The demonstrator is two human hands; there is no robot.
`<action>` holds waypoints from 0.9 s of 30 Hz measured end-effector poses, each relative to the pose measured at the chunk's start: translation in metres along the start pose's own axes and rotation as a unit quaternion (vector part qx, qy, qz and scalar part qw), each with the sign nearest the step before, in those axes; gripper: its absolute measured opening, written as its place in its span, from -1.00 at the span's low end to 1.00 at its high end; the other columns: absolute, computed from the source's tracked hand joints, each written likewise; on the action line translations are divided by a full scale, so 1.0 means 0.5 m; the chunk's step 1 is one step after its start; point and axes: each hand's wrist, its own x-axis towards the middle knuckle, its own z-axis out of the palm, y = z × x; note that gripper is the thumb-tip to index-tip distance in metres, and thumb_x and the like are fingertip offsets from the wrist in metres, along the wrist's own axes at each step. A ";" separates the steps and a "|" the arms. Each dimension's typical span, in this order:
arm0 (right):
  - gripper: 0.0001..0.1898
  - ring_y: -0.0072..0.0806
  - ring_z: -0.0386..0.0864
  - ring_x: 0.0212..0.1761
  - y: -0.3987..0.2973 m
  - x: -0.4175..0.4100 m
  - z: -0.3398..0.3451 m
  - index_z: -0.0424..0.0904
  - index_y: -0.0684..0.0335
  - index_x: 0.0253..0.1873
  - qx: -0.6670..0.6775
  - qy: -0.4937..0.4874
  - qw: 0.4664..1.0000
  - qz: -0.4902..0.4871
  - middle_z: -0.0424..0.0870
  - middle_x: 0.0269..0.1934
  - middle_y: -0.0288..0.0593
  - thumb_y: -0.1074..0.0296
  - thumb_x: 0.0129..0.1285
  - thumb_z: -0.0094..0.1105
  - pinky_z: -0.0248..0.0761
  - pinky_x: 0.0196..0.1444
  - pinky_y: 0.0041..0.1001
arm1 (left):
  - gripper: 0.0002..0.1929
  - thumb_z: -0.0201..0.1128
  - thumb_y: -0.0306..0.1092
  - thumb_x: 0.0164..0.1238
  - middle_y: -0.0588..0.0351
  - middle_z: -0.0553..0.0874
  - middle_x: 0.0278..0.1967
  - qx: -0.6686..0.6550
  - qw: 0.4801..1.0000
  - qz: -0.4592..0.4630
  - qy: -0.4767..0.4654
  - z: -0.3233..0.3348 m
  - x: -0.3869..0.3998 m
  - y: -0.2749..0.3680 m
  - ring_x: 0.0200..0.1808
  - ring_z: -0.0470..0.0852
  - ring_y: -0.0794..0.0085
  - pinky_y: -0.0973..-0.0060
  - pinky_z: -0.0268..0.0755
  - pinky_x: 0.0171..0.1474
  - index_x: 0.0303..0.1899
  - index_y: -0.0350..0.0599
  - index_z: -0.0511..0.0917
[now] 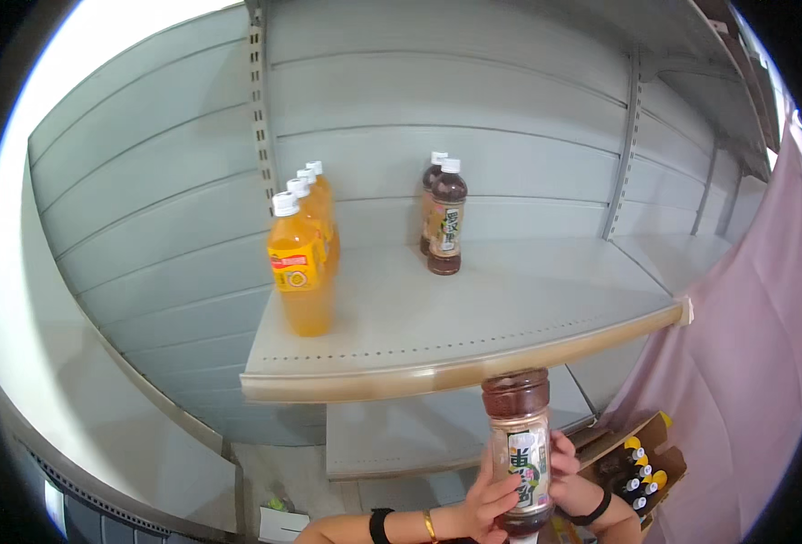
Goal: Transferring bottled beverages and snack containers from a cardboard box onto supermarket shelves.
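A bottle of dark brown drink (518, 401) is held upside down, its base up and its white cap at the bottom of the picture. My left hand (486, 503) wraps the label from the left. From the other side my right hand (564, 469) grips the same bottle. The bottle's base is just in front of the shelf's front edge (442, 379). Two matching dark bottles stand upright one behind the other at the back of the shelf, the nearer bottle (447, 221) overlapping the other.
Several orange drink bottles (299, 265) form a row along the shelf's left side. A lower shelf (401, 428) sits beneath. An open cardboard box (669, 462) with several capped bottles stands at lower right, beside a pink curtain (727, 326). A white box (282, 525) rests at lower left.
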 end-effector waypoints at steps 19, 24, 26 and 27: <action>-0.24 -0.24 0.48 0.24 -0.514 0.763 -0.049 0.15 0.35 0.34 -0.030 0.007 0.999 0.034 0.45 0.20 0.06 0.23 0.18 0.44 0.33 0.28 -0.32 | -0.19 -0.38 0.40 0.47 0.04 0.45 0.27 -0.007 0.876 -0.477 -0.070 -0.279 0.507 0.008 0.22 0.47 0.36 0.33 0.32 0.28 0.36 -0.17 0.24; -0.32 -0.32 0.56 0.14 -0.465 0.840 -0.099 0.22 0.39 0.28 -0.046 -0.039 0.996 0.072 0.59 0.06 0.02 0.17 0.23 0.38 0.40 0.22 -0.31 | -0.21 -0.38 0.37 0.49 0.08 0.33 0.40 -0.090 0.812 -0.574 -0.061 -0.316 0.566 -0.069 0.46 0.24 0.29 0.29 0.02 0.50 0.47 -0.05 0.13; -0.32 -0.32 0.56 0.14 -0.424 0.858 -0.114 0.23 0.38 0.29 -0.010 -0.049 0.994 0.094 0.59 0.07 0.02 0.17 0.22 0.38 0.40 0.22 -0.32 | -0.23 -0.35 0.36 0.50 0.08 0.34 0.40 -0.107 0.810 -0.575 -0.046 -0.313 0.564 -0.100 0.46 0.24 0.28 0.29 0.02 0.49 0.46 -0.05 0.12; -0.31 -0.33 0.56 0.13 -0.412 0.870 -0.119 0.23 0.38 0.30 0.027 -0.065 0.992 0.109 0.58 0.08 0.01 0.17 0.22 0.38 0.40 0.22 -0.32 | -0.25 -0.31 0.34 0.51 0.08 0.34 0.39 -0.120 0.811 -0.572 -0.026 -0.319 0.562 -0.117 0.45 0.24 0.28 0.29 0.03 0.49 0.46 -0.05 0.12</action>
